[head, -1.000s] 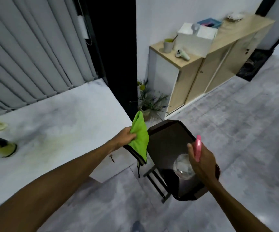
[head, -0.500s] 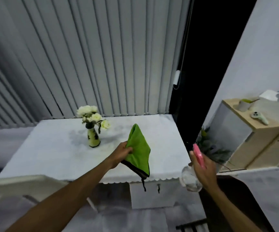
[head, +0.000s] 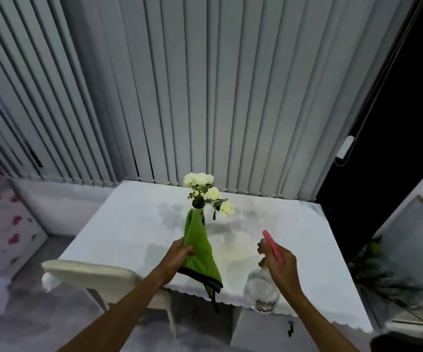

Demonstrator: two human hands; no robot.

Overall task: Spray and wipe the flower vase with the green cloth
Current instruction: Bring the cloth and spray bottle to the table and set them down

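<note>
Nearest: left hand (head: 180,252) pinched shut on green cloth (head: 200,250), cloth hanging in a long fold, dark hem at bottom, top tip reaching up in front of the vase. Right hand (head: 277,260) wrapped around spray bottle (head: 262,288), clear body below the palm, pink trigger head (head: 272,246) sticking up and forward, fingers curled at the trigger; pressed or not, cannot tell. White chair back (head: 91,275) low left, tucked at the table edge.

Further out: white-clothed table (head: 134,224), flower vase (head: 201,212) standing upright mid-table, body mostly hidden behind the cloth tip, white flowers (head: 200,180) above. Touching cloth or only overlapped in view, cannot tell. Grey vertical blinds (head: 205,85) behind.

Changed versus half a second back: view swung from the dark tray table and cabinet onto this table, vase shifted from left of the cloth to dead centre and larger, both hands now raised toward it. Meaning: approach done, nozzle roughly aimed at vase. No spray visible, no wiping started. Probably spray next.
</note>
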